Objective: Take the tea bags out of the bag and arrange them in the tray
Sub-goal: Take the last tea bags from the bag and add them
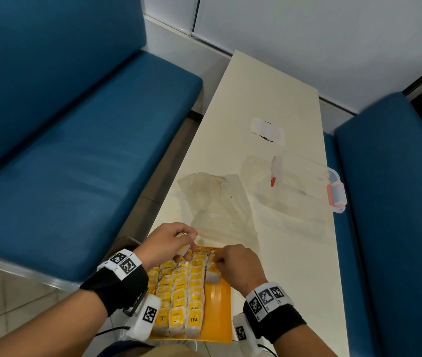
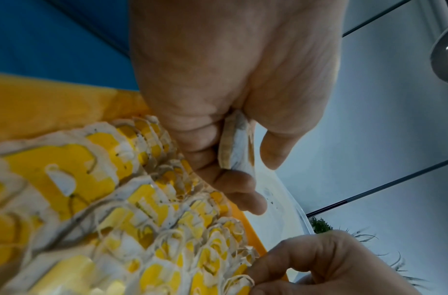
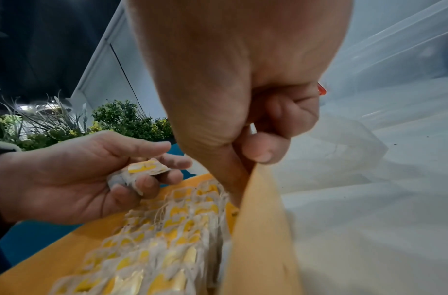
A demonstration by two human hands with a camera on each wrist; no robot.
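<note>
At the near end of the table [image 1: 289,253]:
Hidden: the near-left corner of the yellow tray [image 1: 221,313] sits under the left wrist camera; the right hand's fingertips are turned away in the head view, and both wrist views blur the rows badly.
Tray: it holds overlapping tea bags [image 1: 179,300] with yellow tags, laid in three full rows running near to far along its left part; a fourth row on the right has only a few bags at the far end, and bare yellow floor shows nearer.
Count: too many overlap for a sure number of bags; one tray, one bag, one box.
Left hand [image 1: 168,244]: fingers curled over the tray's far-left corner, gripping a small bunch of tea bags [image 3: 144,172] against the palm.
Right hand [image 1: 238,266]: fingers bent at the far end of the fourth row, thumb and forefinger pinched together; something small and pale shows between them, but I cannot tell what.
Plastic bag [image 1: 217,202]: clear, crumpled flat just beyond the tray; contents hard to make out.
Clear box [image 1: 305,181]: far right, with red clips; it looks empty.
</note>
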